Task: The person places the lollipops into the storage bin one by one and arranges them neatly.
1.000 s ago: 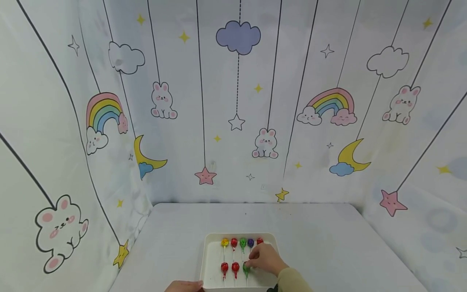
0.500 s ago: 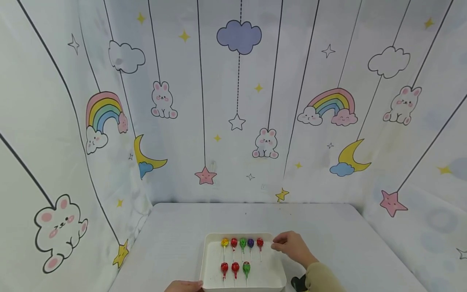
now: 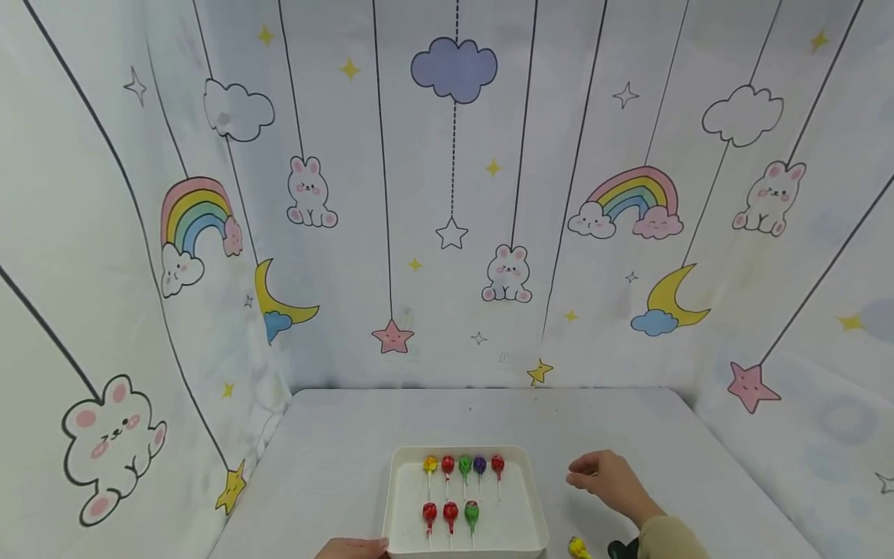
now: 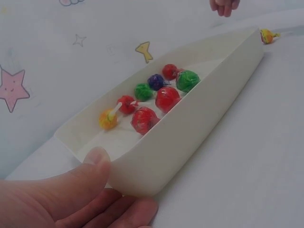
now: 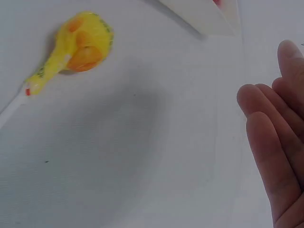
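My left hand [image 3: 351,548] grips the near left corner of a white tray [image 3: 517,536]; in the left wrist view the thumb [image 4: 98,159] lies at the rim and the fingers are beneath the corner. Wrapped lollipops lie in the tray in two rows. The back row runs yellow [image 3: 430,464], red, green, purple [image 3: 479,465], red; the front row has two red ones [image 3: 450,512] and a green one [image 3: 472,512]. My right hand [image 3: 615,483] hovers right of the tray, fingers loosely bent, holding nothing. A yellow lollipop [image 5: 88,45] lies on the table below it.
The white table [image 3: 335,450] reaches back to a white curtain [image 3: 433,310] printed with rabbits, stars and clouds. Curtain walls rise on both sides too. A dark strap or device [image 3: 621,549] shows at the right wrist.
My right hand has left the green lollipop in the front row and moved right, out beyond the tray. A yellow lollipop has come into sight on the table. My left hand stays at the corner.
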`<state>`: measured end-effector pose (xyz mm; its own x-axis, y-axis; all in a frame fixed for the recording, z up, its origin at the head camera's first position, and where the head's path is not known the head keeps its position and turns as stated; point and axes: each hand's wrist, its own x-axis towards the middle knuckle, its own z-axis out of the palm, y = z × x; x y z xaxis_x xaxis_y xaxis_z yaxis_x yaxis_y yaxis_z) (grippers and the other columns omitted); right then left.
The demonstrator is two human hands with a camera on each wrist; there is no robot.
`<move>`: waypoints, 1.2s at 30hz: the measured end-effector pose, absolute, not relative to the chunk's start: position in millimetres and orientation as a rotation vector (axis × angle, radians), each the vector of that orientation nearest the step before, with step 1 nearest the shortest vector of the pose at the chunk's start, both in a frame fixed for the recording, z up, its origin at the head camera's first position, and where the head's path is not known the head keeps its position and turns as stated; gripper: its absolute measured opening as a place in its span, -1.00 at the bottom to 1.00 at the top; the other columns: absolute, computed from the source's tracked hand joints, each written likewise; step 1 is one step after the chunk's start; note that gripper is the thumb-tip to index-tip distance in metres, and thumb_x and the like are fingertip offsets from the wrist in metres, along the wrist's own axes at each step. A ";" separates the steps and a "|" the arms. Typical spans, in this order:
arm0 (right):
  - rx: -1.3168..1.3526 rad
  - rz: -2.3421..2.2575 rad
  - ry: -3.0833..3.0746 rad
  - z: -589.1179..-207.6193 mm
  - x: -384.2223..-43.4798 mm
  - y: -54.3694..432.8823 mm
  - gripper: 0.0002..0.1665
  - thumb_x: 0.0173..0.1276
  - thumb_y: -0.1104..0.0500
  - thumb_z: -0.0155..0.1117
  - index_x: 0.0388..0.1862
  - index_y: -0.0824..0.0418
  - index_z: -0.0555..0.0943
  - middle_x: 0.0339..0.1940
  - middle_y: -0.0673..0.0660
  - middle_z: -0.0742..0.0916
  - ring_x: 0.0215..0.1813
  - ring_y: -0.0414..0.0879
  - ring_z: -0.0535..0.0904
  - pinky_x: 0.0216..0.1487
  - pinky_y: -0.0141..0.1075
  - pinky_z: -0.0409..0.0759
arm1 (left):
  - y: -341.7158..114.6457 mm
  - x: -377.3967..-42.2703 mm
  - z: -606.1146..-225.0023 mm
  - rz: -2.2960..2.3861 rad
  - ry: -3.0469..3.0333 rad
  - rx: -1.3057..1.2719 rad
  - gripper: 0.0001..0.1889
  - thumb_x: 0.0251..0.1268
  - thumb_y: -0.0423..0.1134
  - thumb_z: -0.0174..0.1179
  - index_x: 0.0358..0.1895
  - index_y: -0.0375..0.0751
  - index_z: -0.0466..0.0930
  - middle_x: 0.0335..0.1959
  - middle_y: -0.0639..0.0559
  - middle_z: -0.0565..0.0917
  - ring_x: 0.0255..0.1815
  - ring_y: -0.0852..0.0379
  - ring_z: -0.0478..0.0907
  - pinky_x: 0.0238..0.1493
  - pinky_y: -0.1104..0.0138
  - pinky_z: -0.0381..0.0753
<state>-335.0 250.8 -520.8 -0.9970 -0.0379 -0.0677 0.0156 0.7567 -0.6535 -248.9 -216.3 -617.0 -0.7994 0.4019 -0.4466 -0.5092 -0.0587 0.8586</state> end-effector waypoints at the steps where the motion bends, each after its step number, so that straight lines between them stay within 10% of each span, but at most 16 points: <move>1: -0.012 -1.059 2.866 -523.7 -332.8 251.6 -0.75 0.23 0.14 0.55 -0.17 0.23 0.77 -0.33 -0.01 0.80 -0.28 -0.09 0.71 -0.26 -0.18 0.75 | -216.0 -249.2 -617.1 1.916 1.616 -0.125 -0.47 0.47 -0.03 0.25 0.13 -0.54 0.62 -0.08 -0.17 0.80 0.00 -0.04 0.77 0.10 0.13 0.78; 36: -0.147 -1.033 2.620 -579.3 -293.3 264.9 -0.73 0.18 0.11 0.59 -0.26 0.26 0.77 -0.37 0.03 0.81 -0.28 -0.08 0.72 -0.23 -0.09 0.77 | -215.1 -249.4 -617.3 1.899 1.644 -0.147 -0.43 0.46 0.01 0.25 0.14 -0.54 0.60 -0.08 -0.19 0.80 -0.01 -0.07 0.78 0.10 0.09 0.77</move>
<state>-293.3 264.9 -579.3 -0.9435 -0.2099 -0.2565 0.0216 0.7334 -0.6795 -249.4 -215.1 -617.3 -0.8047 0.3724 -0.4623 -0.5109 -0.0378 0.8588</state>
